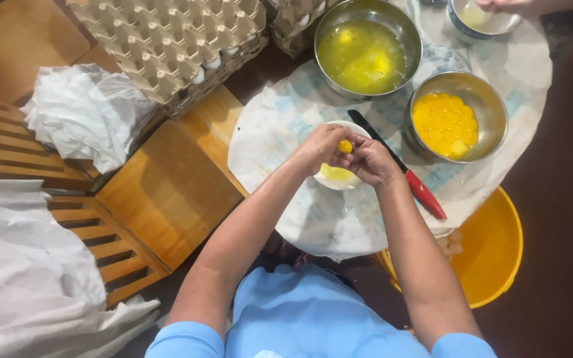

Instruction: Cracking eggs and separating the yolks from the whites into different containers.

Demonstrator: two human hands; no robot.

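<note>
Both hands meet directly above a small white bowl at the centre of a round table covered with a pale printed cloth. The left hand and the right hand are closed narrowly around 1 cracked egg, and its yolk shows as a small yellow ball between the fingertips of both hands. The shell itself is mostly hidden by the fingers. Yellowish liquid lies in the white bowl below the yolk. A knife with a black blade and a red handle lies on the cloth just beside the right hand. Beyond it stands 1 steel bowl of whole yolks, and near that a larger steel bowl of clear egg white. Stacked cardboard egg trays sit at the upper left. A yellow bucket stands below the table edge on the right. Another person's hand reaches a bowl at the top edge.
</note>
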